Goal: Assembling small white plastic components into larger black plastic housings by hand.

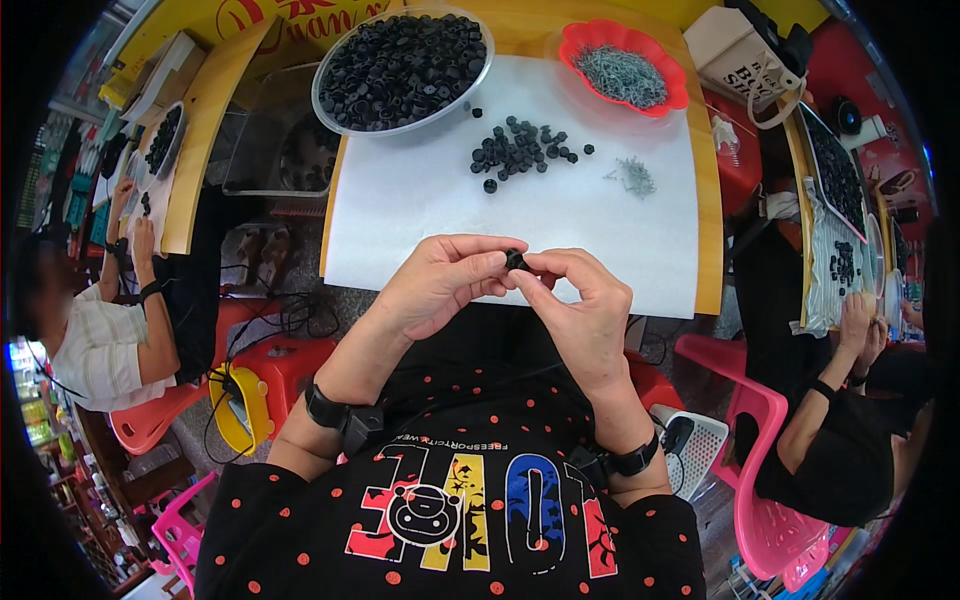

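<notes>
Close to my body, over the near edge of the white-covered table, both hands meet at a small round black plastic part. My left hand pinches it between thumb and fingers from the left. From the right, my right hand has thumb and forefinger closed at the same part; whether a pin is between them is too small to tell. Beyond my hands lies a loose pile of similar black parts. To its right is a little heap of thin metal pins.
A large clear bowl full of black parts stands at the back left. A red scalloped bowl of metal pins stands at the back right. Co-workers sit at tables on both sides, near a pink chair and a yellow basket.
</notes>
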